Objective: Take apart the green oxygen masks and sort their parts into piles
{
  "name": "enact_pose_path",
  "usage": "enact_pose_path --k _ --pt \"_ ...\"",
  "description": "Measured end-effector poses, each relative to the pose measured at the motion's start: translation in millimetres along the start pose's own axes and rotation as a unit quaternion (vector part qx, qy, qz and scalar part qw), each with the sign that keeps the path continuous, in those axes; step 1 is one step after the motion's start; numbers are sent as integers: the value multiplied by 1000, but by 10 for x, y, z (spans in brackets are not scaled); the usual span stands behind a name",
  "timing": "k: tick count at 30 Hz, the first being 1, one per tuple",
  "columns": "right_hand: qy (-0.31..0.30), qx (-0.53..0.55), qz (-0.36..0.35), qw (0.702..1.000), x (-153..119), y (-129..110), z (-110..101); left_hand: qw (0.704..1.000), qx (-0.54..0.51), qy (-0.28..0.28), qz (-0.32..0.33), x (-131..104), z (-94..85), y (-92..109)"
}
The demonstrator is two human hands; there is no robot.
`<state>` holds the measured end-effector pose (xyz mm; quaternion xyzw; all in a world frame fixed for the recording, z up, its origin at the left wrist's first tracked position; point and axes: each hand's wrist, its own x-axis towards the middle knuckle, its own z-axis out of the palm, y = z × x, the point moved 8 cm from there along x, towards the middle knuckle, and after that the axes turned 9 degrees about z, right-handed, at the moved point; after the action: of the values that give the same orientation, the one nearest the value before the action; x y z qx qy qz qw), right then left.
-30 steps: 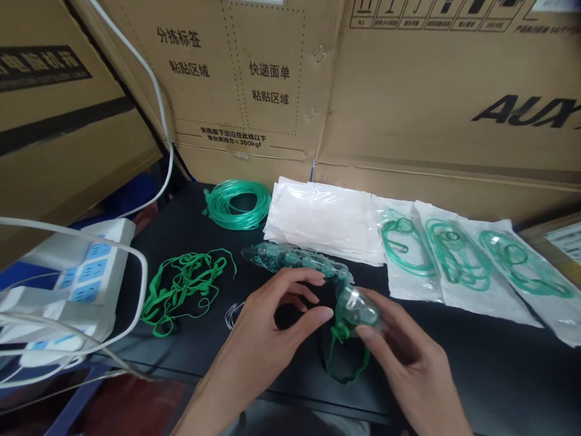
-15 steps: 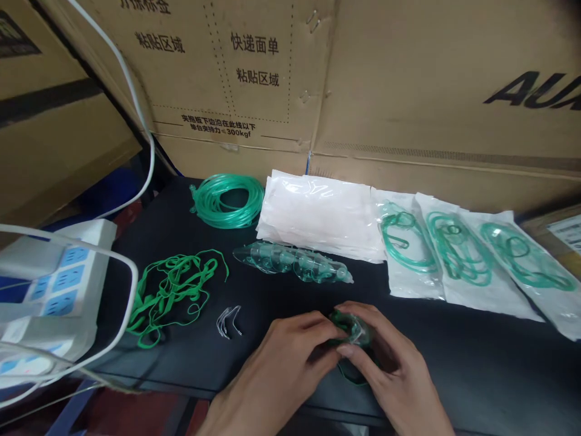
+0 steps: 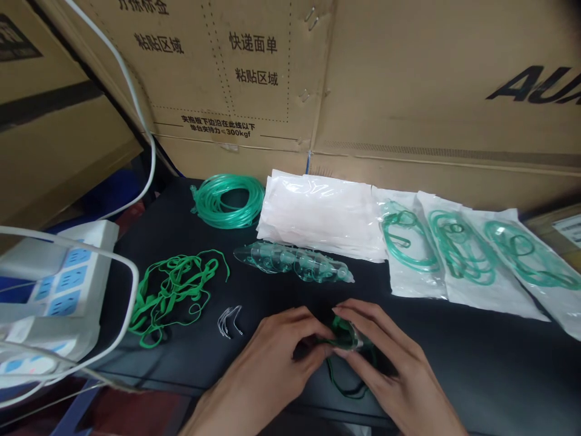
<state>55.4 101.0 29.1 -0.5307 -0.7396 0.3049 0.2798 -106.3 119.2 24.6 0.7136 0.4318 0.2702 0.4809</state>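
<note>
Near the table's front edge, my left hand (image 3: 285, 348) pinches the left side of a small green mask (image 3: 347, 333). My right hand (image 3: 385, 351) grips the same mask from the right, its thumb below and fingers above. Between the hands much of the mask is hidden. A dark green elastic strap (image 3: 345, 390) hangs in a loop beneath it. Just beyond the hands lies a nested row of clear green masks (image 3: 295, 262). Several thin metal strips (image 3: 230, 321) rest left of my left hand, beside a tangle of green elastic straps (image 3: 177, 290).
Coiled green tubing (image 3: 229, 203) and a stack of white pouches (image 3: 322, 212) stand at the back. Three packed pouches with tubing (image 3: 460, 245) lie at the right. A power strip (image 3: 86, 278) with white cables is at the left; cardboard boxes (image 3: 385, 79) wall the back.
The mask has turned between my hands, showing more green strap at its top. The strap loop below hangs further out. Both hands have shifted slightly.
</note>
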Motion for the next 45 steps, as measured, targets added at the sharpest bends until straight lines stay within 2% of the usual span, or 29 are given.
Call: enact_pose_path --k 6,11,13,16,19,21,24,29,32,37,41,43,45 --pt "-46 -20 17 999 -49 17 17 1000 16 -20 4 1 33 39" --pt "-58 -10 22 998 -28 42 28 999 22 -27 7 -34 44 30" --pt "-32 2 25 999 -9 91 -64 999 33 -22 -4 -60 14 4" --pt "53 2 39 998 -21 260 -347 999 38 -14 -26 -120 -59 -74" --pt "128 -12 95 987 -124 551 -641 998 39 3 -47 -187 -158 -179" --pt "157 -19 135 978 -216 707 -755 997 42 21 -55 -207 -214 -227" --pt "145 -12 131 981 -272 696 -696 998 35 44 -40 -157 -211 -200" --pt "81 33 80 993 -179 369 -333 993 51 99 46 64 -45 81" --pt "88 58 65 992 -150 249 -269 993 59 73 68 183 131 194" --pt "79 70 36 994 -132 157 -237 994 92 17 62 262 280 197" --pt "75 71 42 994 -110 248 -325 992 103 9 71 234 262 176" --pt "95 67 72 991 -123 379 -478 992 96 14 74 199 226 163" --pt "151 63 144 976 -193 583 -714 995 78 21 64 164 175 130"
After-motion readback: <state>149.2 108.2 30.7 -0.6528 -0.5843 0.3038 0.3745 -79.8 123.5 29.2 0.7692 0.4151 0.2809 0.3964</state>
